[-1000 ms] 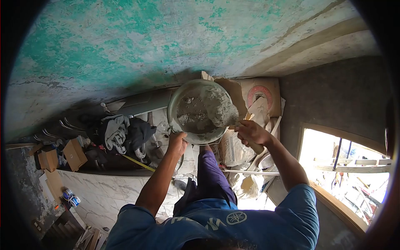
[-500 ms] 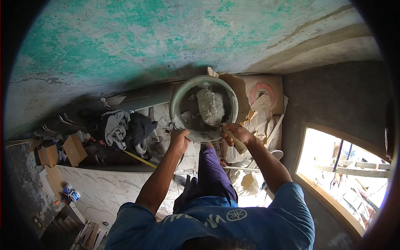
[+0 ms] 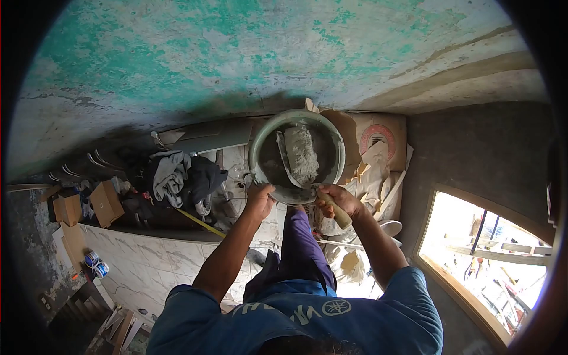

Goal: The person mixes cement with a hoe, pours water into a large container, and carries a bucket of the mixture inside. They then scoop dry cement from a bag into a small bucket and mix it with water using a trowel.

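Note:
My left hand (image 3: 259,201) grips the near left rim of a round grey-green bucket (image 3: 257,151), held up in front of me. In my right hand (image 3: 342,201) is the pale handle of a trowel (image 3: 286,157), whose blade lies inside the bucket. A clump of wet grey mortar (image 3: 303,155) covers most of that blade. Dark smears of mortar coat the bucket's inside. The right fingers wrap round the handle close to the near right rim.
A patchy green and white wall (image 3: 195,65) stands ahead. On the right is a wood-framed window opening (image 3: 426,228). Torn paper sacks (image 3: 378,160) lie beyond the bucket. Left are crumpled clothes (image 3: 171,177), a yellow tape measure strip (image 3: 201,223) and cardboard boxes (image 3: 106,204).
The trowel has turned inside the bucket, so more of its blade edge shows under the mortar. Both hands and the bucket appear slightly further right in view.

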Demonstrator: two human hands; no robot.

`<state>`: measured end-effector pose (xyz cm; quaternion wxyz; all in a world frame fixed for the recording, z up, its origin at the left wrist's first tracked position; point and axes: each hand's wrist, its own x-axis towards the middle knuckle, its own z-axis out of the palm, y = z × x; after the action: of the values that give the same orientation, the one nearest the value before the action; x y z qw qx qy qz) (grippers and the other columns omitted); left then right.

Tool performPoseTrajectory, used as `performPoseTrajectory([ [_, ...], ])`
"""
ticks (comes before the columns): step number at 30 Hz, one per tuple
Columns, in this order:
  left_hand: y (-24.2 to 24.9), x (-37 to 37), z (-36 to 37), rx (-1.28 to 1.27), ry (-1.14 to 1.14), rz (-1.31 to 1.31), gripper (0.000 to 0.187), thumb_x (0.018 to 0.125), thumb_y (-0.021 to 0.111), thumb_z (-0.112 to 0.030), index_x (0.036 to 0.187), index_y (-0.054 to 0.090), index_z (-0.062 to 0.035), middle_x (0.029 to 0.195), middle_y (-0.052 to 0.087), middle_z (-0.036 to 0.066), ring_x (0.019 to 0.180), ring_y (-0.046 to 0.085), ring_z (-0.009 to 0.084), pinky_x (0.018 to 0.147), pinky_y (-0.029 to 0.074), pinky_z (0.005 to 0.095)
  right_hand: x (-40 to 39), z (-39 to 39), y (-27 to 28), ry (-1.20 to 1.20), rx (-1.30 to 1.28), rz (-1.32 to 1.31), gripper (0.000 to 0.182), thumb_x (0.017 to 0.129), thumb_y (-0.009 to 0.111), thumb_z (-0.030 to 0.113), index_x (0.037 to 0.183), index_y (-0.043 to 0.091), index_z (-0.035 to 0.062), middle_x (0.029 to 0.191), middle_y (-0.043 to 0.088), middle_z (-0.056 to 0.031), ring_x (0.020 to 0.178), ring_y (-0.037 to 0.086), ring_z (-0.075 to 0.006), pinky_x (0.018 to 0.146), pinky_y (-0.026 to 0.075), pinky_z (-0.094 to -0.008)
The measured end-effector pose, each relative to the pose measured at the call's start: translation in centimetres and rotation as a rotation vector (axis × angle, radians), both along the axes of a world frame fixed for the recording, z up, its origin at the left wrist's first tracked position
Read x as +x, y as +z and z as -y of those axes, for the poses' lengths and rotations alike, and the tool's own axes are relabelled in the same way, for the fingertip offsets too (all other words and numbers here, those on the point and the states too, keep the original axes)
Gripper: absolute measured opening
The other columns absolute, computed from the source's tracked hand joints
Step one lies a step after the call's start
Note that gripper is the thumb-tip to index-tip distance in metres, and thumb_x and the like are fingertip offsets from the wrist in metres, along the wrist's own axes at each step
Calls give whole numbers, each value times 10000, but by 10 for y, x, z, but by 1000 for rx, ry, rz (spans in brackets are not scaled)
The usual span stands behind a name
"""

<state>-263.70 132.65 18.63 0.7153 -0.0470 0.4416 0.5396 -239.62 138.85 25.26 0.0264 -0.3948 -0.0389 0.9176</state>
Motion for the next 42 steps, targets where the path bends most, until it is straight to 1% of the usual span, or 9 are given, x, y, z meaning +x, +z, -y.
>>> performPoseTrajectory([
  [2,-7,0,5,-8,20,-5,425,712,514,73,1106,498,-83,944,571,42,818,600,196,654,514,351,-8,-1,8,14,40,-17,476,920,395,483,719,452,55,492,411,-7,395,415,-114,399,364,-243],
  [8,-9,-4,4,-21,-6,-95,432,713,519,70,1118,483,-77,953,570,54,802,599,193,590,508,344,-9,-8,19,-5,117,59,366,913,497,378,751,483,51,525,442,-13,423,471,-124,419,413,-260],
  [11,-12,-7,5,-37,6,-90,442,708,523,74,1123,482,-72,981,565,64,827,598,199,619,517,346,-8,-11,43,170,489,215,222,905,510,239,819,491,36,647,507,-80,484,515,-187,462,453,-320],
  [14,-18,-8,6,-17,39,-41,468,702,527,80,1143,474,-68,1017,554,70,865,591,212,695,528,370,-16,-12,76,590,1676,752,253,853,566,233,1005,520,37,785,594,-216,696,608,-389,636,510,-450],
  [18,-12,-8,5,-18,35,-21,499,697,527,87,1168,463,-66,1045,547,69,931,582,227,780,524,400,-6,-11,55,822,1519,1198,316,853,529,272,1087,468,69,863,617,-201,752,638,-380,630,525,-451],
  [25,-3,-6,-4,-34,31,-15,518,699,500,90,1190,454,-69,1082,550,73,1008,572,240,821,518,424,-26,13,30,906,1547,1002,238,861,489,225,1035,467,64,850,619,-202,736,636,-383,615,527,-467],
  [33,-17,-18,13,6,42,1,538,709,506,106,1225,452,-36,1145,553,102,1048,564,257,931,464,430,6,-20,77,402,1371,1209,247,842,516,184,1010,495,5,811,599,-299,797,589,-456,672,466,-516],
  [37,-17,-36,28,-9,70,59,588,686,503,115,1252,442,-35,1167,547,89,1093,546,242,965,437,410,59,-32,22,558,1290,1323,251,836,475,148,1016,491,-26,856,610,-290,835,591,-457,708,477,-497],
  [42,-11,-62,48,-72,102,0,607,689,517,109,1271,433,-43,1201,529,92,1120,530,247,1008,407,421,67,-46,-131,1293,1171,1081,313,823,523,190,1070,587,8,1106,594,-220,980,616,-354,815,520,-430],
])
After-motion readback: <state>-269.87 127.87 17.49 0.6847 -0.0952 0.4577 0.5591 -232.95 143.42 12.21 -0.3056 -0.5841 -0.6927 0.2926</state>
